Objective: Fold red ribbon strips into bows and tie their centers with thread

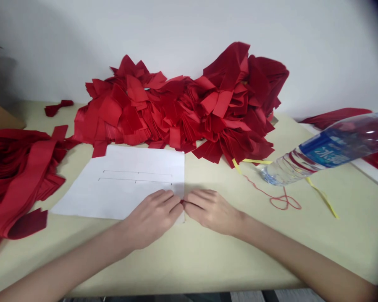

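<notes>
My left hand and my right hand meet over the right edge of a white paper sheet. Both are closed, fingertips pinched together. Between them shows a small bit of dark red ribbon; the rest of it is hidden by my fingers. Ruled lines with short tick marks run across the paper. Behind it lies a big heap of red ribbon pieces, many folded or bunched. To the left, long red ribbon strips lie in a looped pile.
A clear water bottle with a blue label stands on the right. Beside it are a thin red string and a yellow strip. A small red ribbon bow lies at back left, near a cardboard box. A white wall closes the back.
</notes>
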